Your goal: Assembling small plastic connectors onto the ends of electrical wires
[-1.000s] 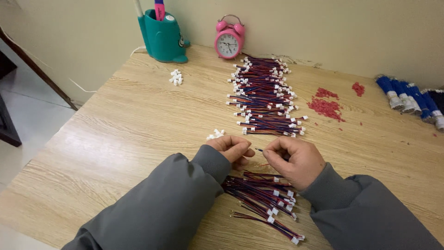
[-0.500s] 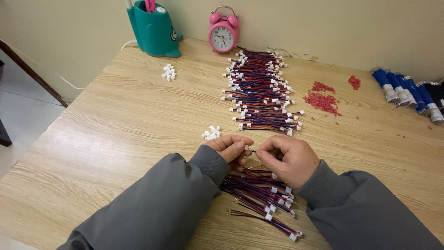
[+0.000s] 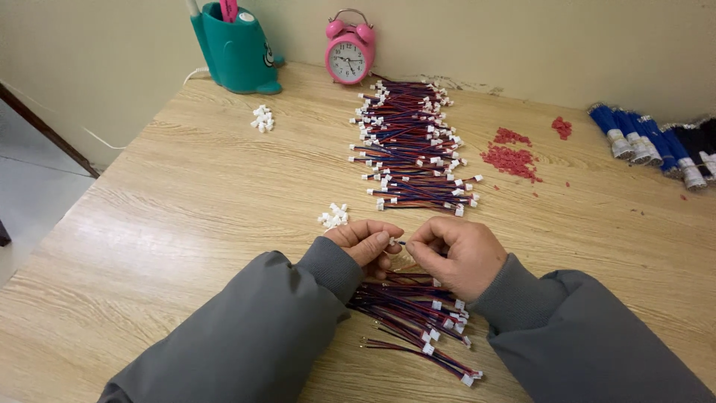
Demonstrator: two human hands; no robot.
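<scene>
My left hand (image 3: 367,244) and my right hand (image 3: 459,254) meet over the near part of the wooden table (image 3: 186,216), fingertips almost touching. Between them I pinch a thin red-and-blue wire lead; the left fingers hold a small white connector at its end. Under my wrists lies a loose bundle of wire leads (image 3: 414,313) with white plugs. A small heap of white connectors (image 3: 334,216) sits just left of my left hand. Farther back lies a long pile of wire leads with connectors (image 3: 410,145).
A teal holder (image 3: 233,51) and a pink alarm clock (image 3: 349,54) stand by the wall. Another clump of white connectors (image 3: 262,118) lies at the back left. Red bits (image 3: 511,158) are scattered at the right, blue and black bundles (image 3: 656,145) beyond them.
The view has shifted slightly. My hands stay together at the same spot, fingers working the wire end and connector; the piles have not moved.
</scene>
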